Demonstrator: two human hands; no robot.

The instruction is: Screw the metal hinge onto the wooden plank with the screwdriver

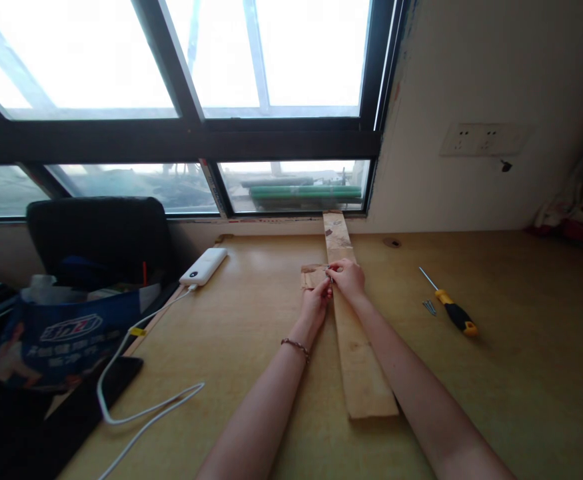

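A long wooden plank (pixel 364 363) lies lengthwise on the table, its far end reaching the window sill. Against its left side, near the far half, is a short wooden piece (pixel 311 276). My left hand (pixel 317 301) is closed at the near edge of this short piece, fingertips pressed together by the plank. From the right, my right hand (pixel 350 279) reaches over the plank, thumb and fingers pinched close to the left fingertips. Whatever small thing sits between the fingertips is too small to make out. To the right lie several screws (pixel 429 307) and a yellow-and-black screwdriver (pixel 455 312).
A white power bank (pixel 204 267) with a white cable (pixel 107 373) lies at the table's left edge. Beyond that edge are a black chair (pixel 98 230) and a blue bag (pixel 71 337). The window (pixel 281 137) and a wall socket (pixel 481 139) are behind the table (pixel 521 387).
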